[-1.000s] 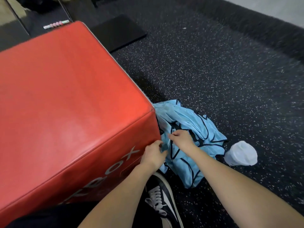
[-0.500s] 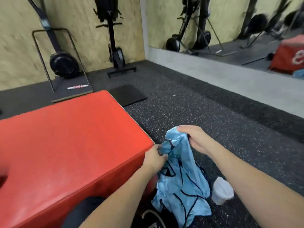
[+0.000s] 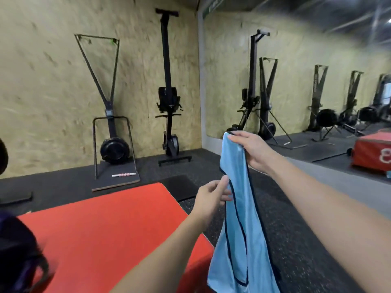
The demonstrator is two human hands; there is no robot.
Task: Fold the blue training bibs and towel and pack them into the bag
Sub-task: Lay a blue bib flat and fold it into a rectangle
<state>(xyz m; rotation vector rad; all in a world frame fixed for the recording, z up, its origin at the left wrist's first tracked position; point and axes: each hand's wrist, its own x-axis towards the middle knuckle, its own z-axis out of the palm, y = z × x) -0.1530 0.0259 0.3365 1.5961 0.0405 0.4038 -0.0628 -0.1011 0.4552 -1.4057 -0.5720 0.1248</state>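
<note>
- Gym floor (image 3: 296,240), dark and speckled, is running back to a chipboard wall (image 3: 53,92); black machines (image 3: 169,98) are standing along the wall.
- A mirror (image 3: 317,81) on the right is showing more machines and a red box.
- A red box (image 3: 105,235) is sitting low on the left, its top facing the camera; a dark blurred shape (image 3: 19,254), which I cannot identify, is lying at its near left corner.
- The right hand (image 3: 251,151) is gripping the top edge of a blue bib (image 3: 239,218), fingers curled over the cloth, and holding it up in the air.
- The bib is hanging straight down beside the box's right edge, its dark trim showing along the openings.
- The left hand (image 3: 211,197) is hovering just left of the bib, its fingers loosely curled and its fingertips touching or nearly touching the trim; I cannot tell whether it is pinching the cloth.
</note>
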